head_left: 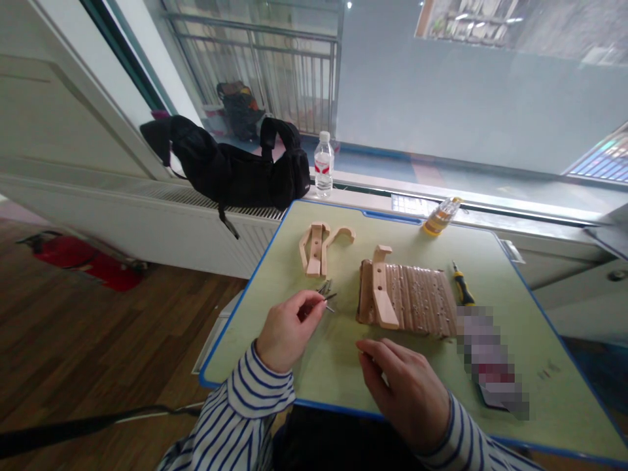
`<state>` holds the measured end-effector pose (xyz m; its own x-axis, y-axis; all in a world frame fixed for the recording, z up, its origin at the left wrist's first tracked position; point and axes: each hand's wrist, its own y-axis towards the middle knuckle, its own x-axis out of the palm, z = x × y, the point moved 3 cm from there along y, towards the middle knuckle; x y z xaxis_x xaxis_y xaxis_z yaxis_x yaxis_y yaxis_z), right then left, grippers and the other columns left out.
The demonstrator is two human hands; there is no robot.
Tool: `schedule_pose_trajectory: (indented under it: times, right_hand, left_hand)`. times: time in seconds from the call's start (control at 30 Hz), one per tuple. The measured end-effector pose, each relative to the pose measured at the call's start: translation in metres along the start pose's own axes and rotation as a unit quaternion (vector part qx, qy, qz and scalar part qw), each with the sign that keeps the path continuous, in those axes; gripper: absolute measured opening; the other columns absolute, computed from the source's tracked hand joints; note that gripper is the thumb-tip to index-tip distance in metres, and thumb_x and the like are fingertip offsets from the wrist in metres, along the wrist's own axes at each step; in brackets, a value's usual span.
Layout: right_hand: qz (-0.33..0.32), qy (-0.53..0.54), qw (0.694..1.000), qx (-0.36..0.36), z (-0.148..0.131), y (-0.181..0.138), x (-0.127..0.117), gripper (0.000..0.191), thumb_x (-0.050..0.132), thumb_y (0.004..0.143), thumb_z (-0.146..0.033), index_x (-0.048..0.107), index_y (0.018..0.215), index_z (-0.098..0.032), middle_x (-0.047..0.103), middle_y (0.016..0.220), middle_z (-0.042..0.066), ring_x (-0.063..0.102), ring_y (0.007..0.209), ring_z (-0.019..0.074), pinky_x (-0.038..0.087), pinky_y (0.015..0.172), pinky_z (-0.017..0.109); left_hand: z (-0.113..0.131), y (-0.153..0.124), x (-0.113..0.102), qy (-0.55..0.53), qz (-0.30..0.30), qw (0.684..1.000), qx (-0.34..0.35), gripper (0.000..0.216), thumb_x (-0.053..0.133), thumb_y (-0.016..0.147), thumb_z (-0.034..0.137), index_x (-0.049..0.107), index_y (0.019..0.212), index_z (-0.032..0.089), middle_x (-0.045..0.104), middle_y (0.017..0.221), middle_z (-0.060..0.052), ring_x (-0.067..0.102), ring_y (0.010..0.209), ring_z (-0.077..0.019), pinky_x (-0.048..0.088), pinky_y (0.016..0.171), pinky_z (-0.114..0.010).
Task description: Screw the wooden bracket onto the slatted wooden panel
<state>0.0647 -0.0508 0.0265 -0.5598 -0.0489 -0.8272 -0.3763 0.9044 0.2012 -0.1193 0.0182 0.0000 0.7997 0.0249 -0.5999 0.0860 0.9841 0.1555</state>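
Head view: screws (328, 286) lie beside left hand (288, 329).

This seems to be a classroom or study room, although I cannot say exactly which. The small desk (338, 373) has a pale green top, a blue edge and a narrow blue groove (397, 217) at its far side, like a pupil's desk. Under the large window (441, 118) runs a white radiator (206, 242), and a black bag (245, 173) lies on top of it. 2 bottles stand near the glass, 1 with clear liquid (324, 165) and 1 with yellow (441, 217). A red fire extinguisher (88, 261) lies on the wood-look floor (122, 353), as in a public building. Through the glass, a metal railing (265, 72) is visible.
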Motion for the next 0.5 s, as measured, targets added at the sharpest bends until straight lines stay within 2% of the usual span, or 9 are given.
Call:
schedule_pose_trajectory:
  times: [0.17, 0.37, 0.5]
  right_hand:
    - [0.048, 0.056, 0.997, 0.017, -0.005, -0.004, -0.027, 0.013, 0.047, 0.084, -0.017, 0.058, 0.091, -0.020, 0.060, 0.068, 0.000, 0.055, 0.060, 0.0097, 0.042, 0.058, 0.021]
    - [0.108, 0.037, 0.993, 0.006, -0.006, -0.002, -0.050, 0.012, 0.051, 0.083, -0.021, 0.059, 0.093, -0.020, 0.063, 0.087, 0.004, 0.058, 0.078, 0.0127, 0.046, 0.071, 0.025]
    - [0.108, 0.030, 0.994, -0.006, -0.006, 0.003, -0.058, 0.014, 0.052, 0.082, -0.021, 0.059, 0.095, -0.020, 0.064, 0.085, 0.003, 0.058, 0.079, 0.0134, 0.046, 0.073, 0.027]
  left_hand:
    - [0.020, -0.007, -0.004, -0.054, -0.006, 0.999, 0.004, 0.017, 0.056, 0.081, 0.034, 0.061, 0.089, 0.019, 0.067, 0.075, 0.002, 0.062, 0.067, -0.0106, 0.049, 0.062, -0.020]
    - [0.062, -0.014, -0.003, -0.028, -0.028, 0.996, 0.082, 0.013, 0.057, 0.081, 0.031, 0.063, 0.085, 0.021, 0.066, 0.072, 0.003, 0.059, 0.064, -0.0105, 0.048, 0.063, -0.021]
    - [0.081, -0.015, 0.004, -0.039, -0.052, 0.991, 0.121, 0.014, 0.057, 0.081, 0.032, 0.065, 0.083, 0.020, 0.066, 0.071, 0.002, 0.059, 0.063, -0.0113, 0.049, 0.062, -0.022]
